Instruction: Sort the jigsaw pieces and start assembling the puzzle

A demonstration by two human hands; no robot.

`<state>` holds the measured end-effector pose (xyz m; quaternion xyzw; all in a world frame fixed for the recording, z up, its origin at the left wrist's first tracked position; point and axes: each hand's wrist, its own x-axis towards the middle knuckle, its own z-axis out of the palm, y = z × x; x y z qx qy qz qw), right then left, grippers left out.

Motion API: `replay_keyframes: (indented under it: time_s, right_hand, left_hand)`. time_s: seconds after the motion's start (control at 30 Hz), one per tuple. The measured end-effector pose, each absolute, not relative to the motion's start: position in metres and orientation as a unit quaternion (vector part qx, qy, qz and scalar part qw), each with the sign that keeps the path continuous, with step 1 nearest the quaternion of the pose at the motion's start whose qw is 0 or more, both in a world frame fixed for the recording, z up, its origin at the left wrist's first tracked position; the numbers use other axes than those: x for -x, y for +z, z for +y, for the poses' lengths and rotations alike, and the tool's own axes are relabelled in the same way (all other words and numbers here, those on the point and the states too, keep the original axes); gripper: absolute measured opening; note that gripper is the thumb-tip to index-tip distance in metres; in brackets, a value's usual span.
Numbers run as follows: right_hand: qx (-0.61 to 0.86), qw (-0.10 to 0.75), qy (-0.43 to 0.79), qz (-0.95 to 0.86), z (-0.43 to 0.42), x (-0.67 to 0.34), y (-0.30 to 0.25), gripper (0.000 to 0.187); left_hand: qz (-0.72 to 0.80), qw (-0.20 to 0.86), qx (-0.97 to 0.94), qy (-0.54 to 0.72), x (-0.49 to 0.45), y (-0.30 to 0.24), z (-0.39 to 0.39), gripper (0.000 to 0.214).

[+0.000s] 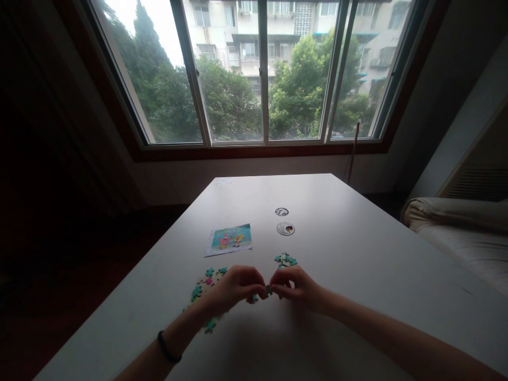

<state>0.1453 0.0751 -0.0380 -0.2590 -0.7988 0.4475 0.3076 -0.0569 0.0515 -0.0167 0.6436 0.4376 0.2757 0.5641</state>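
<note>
My left hand (237,288) and my right hand (297,287) meet over the white table (357,254), fingers pinched together on small jigsaw pieces (269,290) held between them. A black band is on my left wrist. Loose teal, pink and white jigsaw pieces (207,283) lie scattered just left of my left hand. A small joined cluster of pieces (286,259) sits just beyond my right hand. A printed cartoon picture card (229,238) lies flat further back on the left.
Two small round clear lids or dishes (285,228) (281,211) rest past the cluster. A pale sofa (456,227) stands at the right. A wide window (262,74) with trees and buildings outside fills the far wall.
</note>
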Motion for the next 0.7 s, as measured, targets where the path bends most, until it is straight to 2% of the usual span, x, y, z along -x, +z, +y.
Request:
replay_keyframes:
  time_s: [0.1,0.2,0.37,0.5,0.7]
  right_hand:
    - [0.268,0.302,0.454,-0.794,0.075,-0.145,-0.037,0.015]
    - [0.283,0.318,0.41,-0.807,0.078,-0.146,-0.035,0.015]
    - [0.367,0.346,0.322,-0.801,0.094,-0.155,-0.032,0.017]
    - [0.422,0.335,0.204,-0.817,0.108,-0.162,-0.041,0.017]
    - [0.44,0.302,0.111,-0.838,0.111,-0.163,-0.049,0.018]
  left_hand:
    - [0.438,0.556,-0.652,0.274,0.057,-0.016,0.052,0.021]
    - [0.45,0.525,-0.677,0.251,0.06,-0.013,0.052,0.024]
    - [0.502,0.357,-0.761,0.203,0.088,0.002,0.063,0.029]
    - [0.527,0.268,-0.787,0.178,0.127,0.017,0.073,0.029]
    - [0.54,0.326,-0.776,-0.011,0.154,0.025,0.065,0.032]
